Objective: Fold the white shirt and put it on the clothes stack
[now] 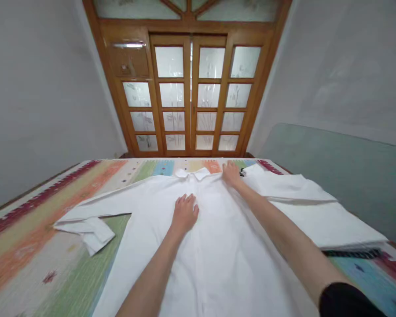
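Note:
A white long-sleeved shirt (198,246) lies spread flat on a striped, many-coloured cloth (36,237), collar (193,173) at the far side. My left hand (185,213) rests flat and open on the shirt's chest, fingers pointing toward the collar. My right hand (231,172) reaches farther, pressing on the shirt's right shoulder beside the collar; its fingers lie flat against the fabric. The shirt's left sleeve (86,226) stretches out to the left, its cuff folded back.
A stack of folded white cloth (313,211) sits to the right of the shirt, a dark strip (351,253) showing under its near edge. Wooden doors with frosted glass panes (191,97) stand beyond the far edge. Grey walls rise on both sides.

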`<state>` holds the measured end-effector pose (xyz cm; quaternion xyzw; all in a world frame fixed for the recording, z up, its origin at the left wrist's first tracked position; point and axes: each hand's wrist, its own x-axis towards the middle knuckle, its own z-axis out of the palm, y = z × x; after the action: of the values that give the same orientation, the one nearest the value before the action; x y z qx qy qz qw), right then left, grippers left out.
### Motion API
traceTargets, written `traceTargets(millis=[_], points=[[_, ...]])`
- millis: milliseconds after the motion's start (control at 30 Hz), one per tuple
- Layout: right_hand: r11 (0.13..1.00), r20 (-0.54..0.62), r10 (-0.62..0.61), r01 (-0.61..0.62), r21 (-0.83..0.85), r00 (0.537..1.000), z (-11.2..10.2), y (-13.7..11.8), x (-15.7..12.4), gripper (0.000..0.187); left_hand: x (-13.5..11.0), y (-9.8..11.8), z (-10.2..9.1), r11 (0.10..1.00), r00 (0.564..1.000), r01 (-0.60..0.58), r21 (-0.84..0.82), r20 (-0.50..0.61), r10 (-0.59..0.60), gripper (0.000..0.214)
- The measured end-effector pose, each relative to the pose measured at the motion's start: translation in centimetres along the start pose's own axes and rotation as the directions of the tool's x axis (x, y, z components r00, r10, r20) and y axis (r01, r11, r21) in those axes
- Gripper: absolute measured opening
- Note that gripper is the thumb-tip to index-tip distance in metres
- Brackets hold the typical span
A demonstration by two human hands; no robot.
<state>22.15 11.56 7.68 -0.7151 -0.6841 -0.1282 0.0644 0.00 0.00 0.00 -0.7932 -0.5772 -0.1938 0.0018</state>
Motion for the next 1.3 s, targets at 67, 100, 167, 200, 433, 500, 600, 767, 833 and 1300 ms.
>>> traceTargets(millis=[67,100,167,200,433,500,600,767,833,1300], points=[[0.999,0.03,-0.031,0.03,0.01,0.999,0.0,-1.1,-0.1,0.039,0.0,0.1,-0.1,1.0,1.0,0.001,0.006,-0.005,-0.001,0.04],[0.999,0.044,-0.05,0.05,0.017,0.998,0.1,-1.6,-0.2,0.038,0.0,0.2,-0.2,1.0,1.0,0.0,0.008,-0.007,0.0,0.04],[0.994,0.073,-0.102,0.1,0.035,0.992,0.3,-2.7,-0.7,0.036,0.0,0.2,-0.2,1.0,1.0,-0.003,0.008,-0.009,0.004,0.039],[0.991,0.086,-0.132,0.128,0.045,0.988,0.5,-3.2,-1.1,0.035,0.0,0.2,-0.2,1.0,1.0,-0.007,0.006,-0.01,0.007,0.039],[0.978,0.153,-0.201,0.188,0.095,0.968,2.0,-5.2,-3.5,0.037,0.1,0.1,-0.2,1.0,1.0,-0.023,-0.001,-0.01,0.023,0.038],[0.978,0.163,-0.193,0.177,0.109,0.968,2.3,-5.3,-3.6,0.04,0.1,0.2,-0.3,1.0,1.0,-0.022,-0.002,-0.006,0.022,0.038],[0.973,0.175,-0.203,0.179,0.145,0.963,2.9,-5.3,-3.4,0.043,0.1,0.3,-0.4,1.0,1.0,-0.013,-0.004,0.003,0.013,0.039],[0.963,0.195,-0.216,0.176,0.202,0.957,4.1,-5.5,-2.7,0.045,0.1,0.3,-0.5,1.0,1.0,-0.005,-0.003,0.013,0.005,0.039],[0.963,0.206,-0.207,0.162,0.216,0.956,4.6,-5.6,-2.4,0.046,0.1,0.3,-0.5,1.0,1.0,-0.006,0.001,0.009,0.006,0.038],[0.959,0.247,-0.045,-0.027,0.28,0.968,5.5,-5.9,-3.0,0.075,0.1,0.4,-0.8,1.0,1.0,0.001,-0.002,0.021,-0.001,0.039]])
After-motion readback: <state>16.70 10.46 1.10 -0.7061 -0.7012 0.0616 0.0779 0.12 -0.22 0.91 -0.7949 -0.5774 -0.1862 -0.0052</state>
